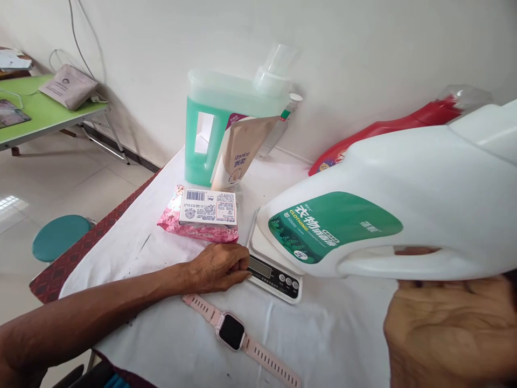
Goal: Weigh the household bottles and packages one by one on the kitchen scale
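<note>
The right hand is low and close to the camera. Its fingers go through the handle of a big white jug and wrap around it, so the hand is shut on the handle. The jug is tipped on its side, and its bottom end rests on the scale. It has a green label.

The left hand lies on the white cloth with its fingers curled loosely. The fingertips touch the left end of the scale, just beside its small screen. It holds nothing.

A pink watch lies flat on the cloth, near the left hand. Behind that hand is a pink pack with a small white box on top. Farther back a green jug stands by the wall, and a tan pouch leans on it. A red bottle lies behind the white jug. A round teal stool stands on the floor to the left, and a green table is well apart in the corner.
</note>
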